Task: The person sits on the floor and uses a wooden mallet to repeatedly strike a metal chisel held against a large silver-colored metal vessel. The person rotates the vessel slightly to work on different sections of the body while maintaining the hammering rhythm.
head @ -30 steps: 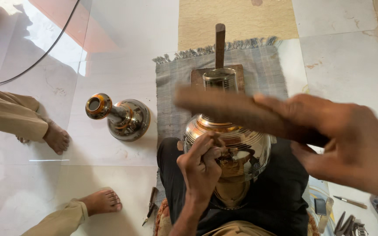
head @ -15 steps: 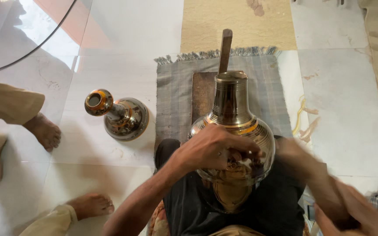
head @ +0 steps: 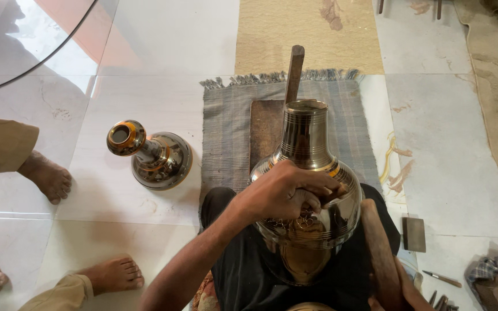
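— So, how far along is the engraving on the pot (head: 306,190) looking?

— Partly done, I'd judge. Fine ring lines are showing around the belly, and some small pattern is showing just under the left hand (head: 286,196); the rest of the belly and the neck are looking smooth and plain. How much remains I cannot say.

— Where is the pot sitting?

— It is resting in the person's lap, against the dark cloth, with its neck pointing away toward the grey mat (head: 226,132). A wooden board (head: 265,129) is lying on that mat, and a stick (head: 294,72) is standing up behind the neck.

— What is the left hand doing?

— It is coming in from the lower left, forearm slanting up across the lap, fingers curled down on the belly. It is pinching something small against the metal, likely a chisel, but the fingers are hiding it.

— And the right hand (head: 402,291)?

— It is sitting low at the bottom edge, mostly cut off, closed around a wooden mallet (head: 378,247) whose length is lying along the pot's right side.

— Anything else nearby?

— A second brass vessel (head: 151,155) is lying on the floor to the left, well apart. Other people's bare feet (head: 47,178) are standing beyond it.
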